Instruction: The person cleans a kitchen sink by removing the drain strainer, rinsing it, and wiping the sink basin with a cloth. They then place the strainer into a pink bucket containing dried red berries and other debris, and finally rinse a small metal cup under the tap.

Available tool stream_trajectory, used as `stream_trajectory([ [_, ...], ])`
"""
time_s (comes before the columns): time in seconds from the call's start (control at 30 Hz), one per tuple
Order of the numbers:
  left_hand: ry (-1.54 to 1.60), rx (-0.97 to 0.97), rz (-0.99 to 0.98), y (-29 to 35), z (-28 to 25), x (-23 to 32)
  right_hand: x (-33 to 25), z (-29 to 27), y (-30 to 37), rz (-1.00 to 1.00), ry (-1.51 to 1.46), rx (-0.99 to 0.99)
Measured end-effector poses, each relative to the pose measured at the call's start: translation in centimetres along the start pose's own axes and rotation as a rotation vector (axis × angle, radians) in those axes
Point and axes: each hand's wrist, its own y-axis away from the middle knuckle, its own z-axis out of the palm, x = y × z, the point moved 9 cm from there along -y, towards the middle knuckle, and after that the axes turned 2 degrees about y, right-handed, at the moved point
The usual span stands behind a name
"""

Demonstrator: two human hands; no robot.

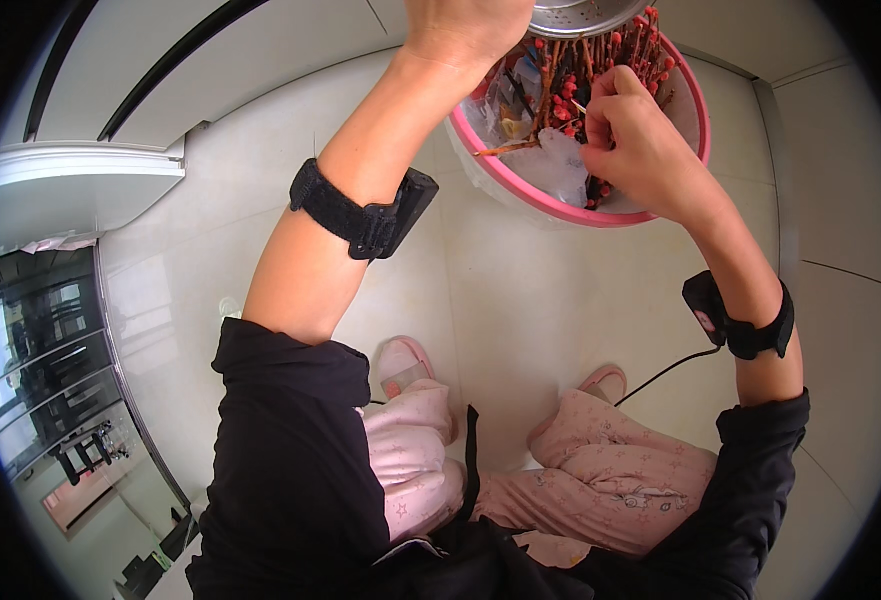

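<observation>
At the top edge my left hand, partly cut off by the frame, is closed at the side of a round metal strainer with holes in it. The strainer is tilted over the far side of a pink-rimmed trash bin. My right hand is above the bin's right half, its thumb and fingers pinched together. A small pale tip shows by these fingers, too small to name. Below lie brown twigs with red berries and crumpled clear plastic.
A clear liner bag hangs over the bin's rim. Pale cabinets with dark handle grooves border the floor at the upper left. A glass-fronted appliance stands at the left. My slippered feet are below the bin. Cabinet panels line the right.
</observation>
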Motion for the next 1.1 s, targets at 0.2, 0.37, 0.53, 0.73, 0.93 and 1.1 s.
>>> stream_trajectory([
  [0.2,-0.046,0.063,0.064,0.0,-0.6,0.4,-0.9,-2.7,0.8,-0.034,0.068,0.215],
  [0.37,-0.002,0.019,-0.033,0.0,0.0,-0.4,-1.7,-3.7,1.1,-0.168,0.261,0.401],
  [0.53,-0.074,0.118,0.015,-0.3,-1.5,-0.7,-1.0,-2.6,1.4,-0.202,0.235,0.274],
  [0.73,-0.014,0.006,-0.172,-0.1,-0.5,-1.5,-1.7,-3.8,1.6,-0.217,0.075,0.395],
  [0.93,0.066,0.090,-0.161,0.3,-1.0,-1.6,-1.3,-2.9,1.5,-0.212,0.192,0.388],
  [1.1,0.113,0.180,-0.194,0.0,-1.8,-3.7,-1.1,-2.8,1.6,-0.254,0.147,0.365],
])
